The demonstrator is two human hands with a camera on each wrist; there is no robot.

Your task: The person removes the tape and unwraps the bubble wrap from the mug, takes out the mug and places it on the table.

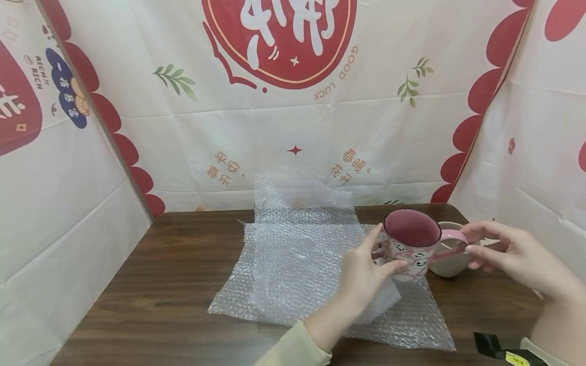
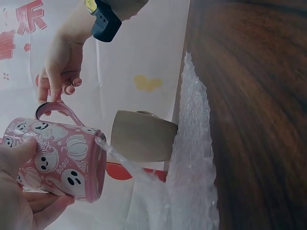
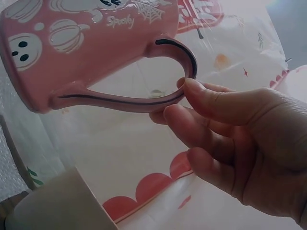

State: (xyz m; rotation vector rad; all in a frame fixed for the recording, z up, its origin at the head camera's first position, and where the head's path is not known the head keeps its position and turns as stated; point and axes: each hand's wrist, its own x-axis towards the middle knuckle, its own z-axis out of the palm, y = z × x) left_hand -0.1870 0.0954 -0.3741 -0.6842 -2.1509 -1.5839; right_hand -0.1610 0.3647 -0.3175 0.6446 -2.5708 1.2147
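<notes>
A pink mug (image 1: 414, 249) with white ghost and pumpkin drawings is held up above the table, its dark-pink inside facing the head camera. Around its body my left hand (image 1: 366, 274) grips, thumb on the near side. My right hand (image 1: 508, 251) pinches the mug's handle (image 3: 187, 62) between thumb and fingers, as the right wrist view shows closely. Behind and below the pink mug stands a beige mug (image 2: 144, 136), partly hidden in the head view. Bubble wrap sheets (image 1: 297, 269) lie layered on the table to the left of the mugs.
The dark wooden table (image 1: 151, 284) has its back edge against a printed cloth (image 1: 192, 132). More cloth hangs at the left and right sides. One end of the bubble wrap rises against the back cloth. A black strap (image 1: 490, 345) is at my right wrist.
</notes>
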